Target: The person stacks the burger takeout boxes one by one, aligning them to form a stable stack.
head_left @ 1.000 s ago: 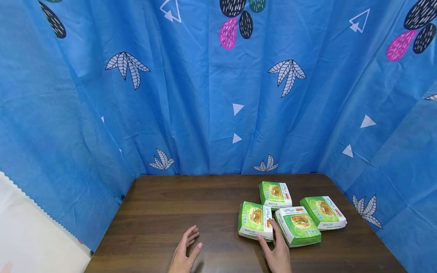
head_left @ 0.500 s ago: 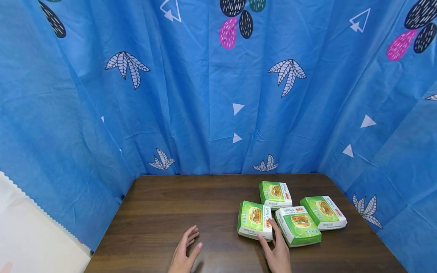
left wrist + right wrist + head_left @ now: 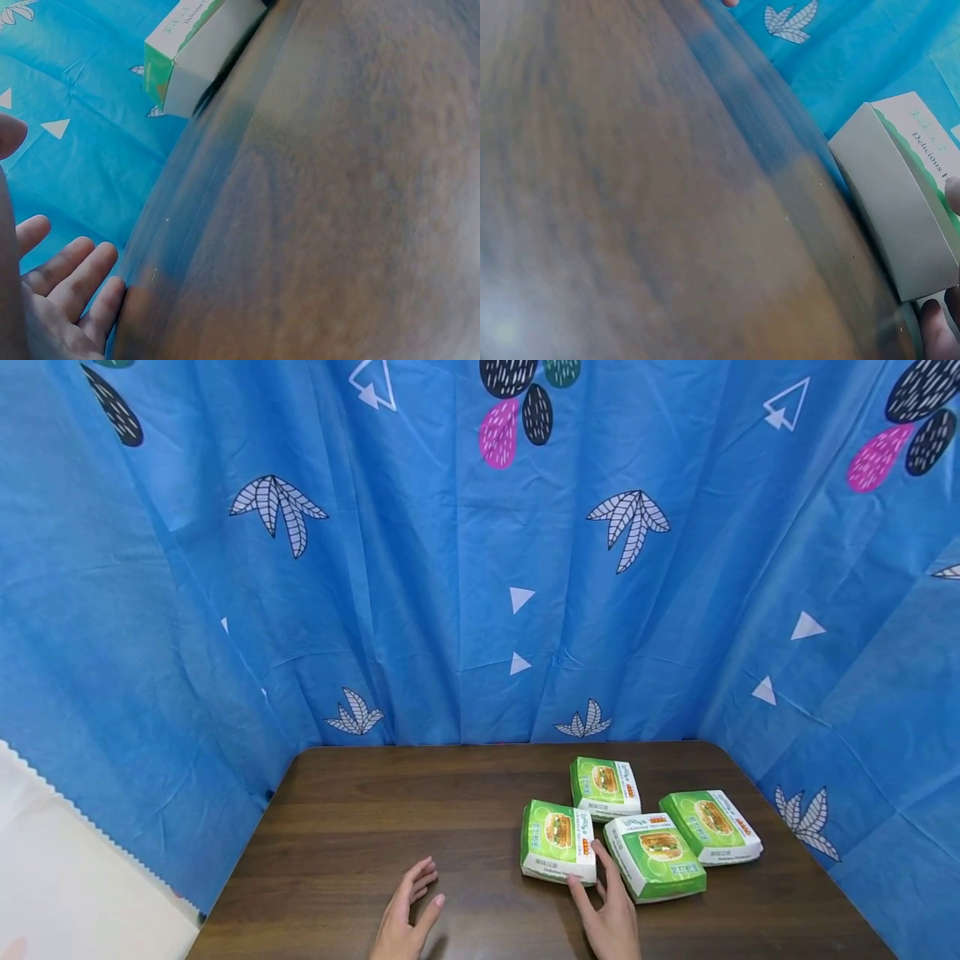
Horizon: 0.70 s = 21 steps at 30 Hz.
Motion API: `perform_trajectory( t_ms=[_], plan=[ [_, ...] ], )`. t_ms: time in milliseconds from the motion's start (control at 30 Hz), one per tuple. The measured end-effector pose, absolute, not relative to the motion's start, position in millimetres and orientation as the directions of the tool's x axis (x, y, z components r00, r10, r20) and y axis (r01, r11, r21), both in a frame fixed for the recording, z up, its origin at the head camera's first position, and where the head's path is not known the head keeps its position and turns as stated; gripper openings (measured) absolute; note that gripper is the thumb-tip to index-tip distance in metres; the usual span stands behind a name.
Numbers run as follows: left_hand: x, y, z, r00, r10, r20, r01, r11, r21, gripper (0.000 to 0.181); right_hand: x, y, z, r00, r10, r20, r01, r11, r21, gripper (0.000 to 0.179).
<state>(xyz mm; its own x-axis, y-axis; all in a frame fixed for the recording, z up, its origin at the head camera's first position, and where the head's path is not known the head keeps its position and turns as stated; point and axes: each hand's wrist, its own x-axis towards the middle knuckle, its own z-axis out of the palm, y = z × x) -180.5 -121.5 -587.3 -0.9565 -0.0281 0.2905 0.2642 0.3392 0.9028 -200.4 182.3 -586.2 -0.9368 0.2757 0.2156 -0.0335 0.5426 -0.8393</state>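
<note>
A green and white burger box (image 3: 551, 839) with a hamburger picture sits on the table's right half. My right hand (image 3: 611, 912) is at its near right corner, thumb along the front side and index finger by the right side, fingers loosely bent. In the right wrist view, fingertips show at the edge of the box's pale side (image 3: 900, 217). Just right of that hand lies a second burger box (image 3: 663, 860). My left hand (image 3: 405, 912) hovers near the table's front, fingers relaxed and spread from the thumb, holding nothing. The left wrist view shows its spread fingers (image 3: 86, 277).
Two more burger boxes lie close by, one farther back (image 3: 603, 787) and one at the right (image 3: 711, 828). The dark brown wooden table (image 3: 360, 827) is bordered by a blue patterned curtain (image 3: 420, 568) behind and at the sides.
The burger box by my right hand has shifted slightly left and away. The right thumb has moved a little to the right; my left hand has stayed in place.
</note>
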Motion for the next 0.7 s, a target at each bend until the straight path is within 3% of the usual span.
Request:
perform_trajectory(
  t_ms=[300, 700],
  plan=[
    [-182.1, -120.9, -589.3, -0.944, -0.037, 0.328, 0.300, 0.319, 0.899, 0.053, -202.5, 183.3, -592.5, -0.945, 0.215, 0.246, -0.086, 0.563, -0.822, 0.096],
    [-181.4, -122.2, -591.1, -0.923, 0.001, 0.384, 0.355, 0.380, 0.854, 0.049, -204.0, 183.7, -595.2, -0.924, 0.189, 0.332, -0.152, 0.616, -0.773, 0.081]
  ],
)
